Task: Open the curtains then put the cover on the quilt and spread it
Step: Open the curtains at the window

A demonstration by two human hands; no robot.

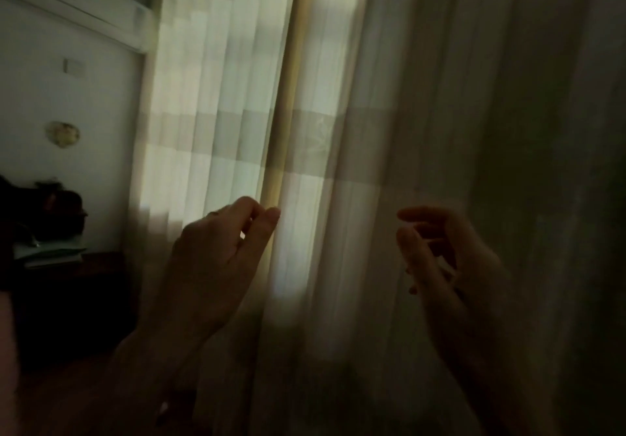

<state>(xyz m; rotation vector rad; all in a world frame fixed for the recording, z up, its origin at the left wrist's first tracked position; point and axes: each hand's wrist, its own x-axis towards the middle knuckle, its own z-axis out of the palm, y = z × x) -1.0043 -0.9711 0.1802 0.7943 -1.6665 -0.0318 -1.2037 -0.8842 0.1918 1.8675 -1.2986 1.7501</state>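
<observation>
across most of the view hang the curtains (423, 130), drawn closed in long vertical folds — pale where daylight glows through on the left half, dim and grey toward the right. a yellowish edge of one panel (291, 96) runs top to bottom near the middle, where two panels seem to meet. left of the fabric stands a white wall (67, 103) carrying an air conditioner (67, 2) up high, a small pale plate (73, 66) below it, and a round ornament (62, 134) lower still. beneath that sits a dark surface (74, 286) in the left corner, holding a flat greenish stack (50, 252) and dark shapes too shadowed to make out. the left hand (216, 252) is raised in front of the curtains, fingers curled, with thumb and forefinger close together right at the yellowish edge — whether they actually pinch the cloth cannot be told. the right hand (440, 259) is raised well apart from it, blurred, its fingers loosely curved and parted just before the darker folds, gripping nothing visible. the quilt and its cover are out of view.
</observation>
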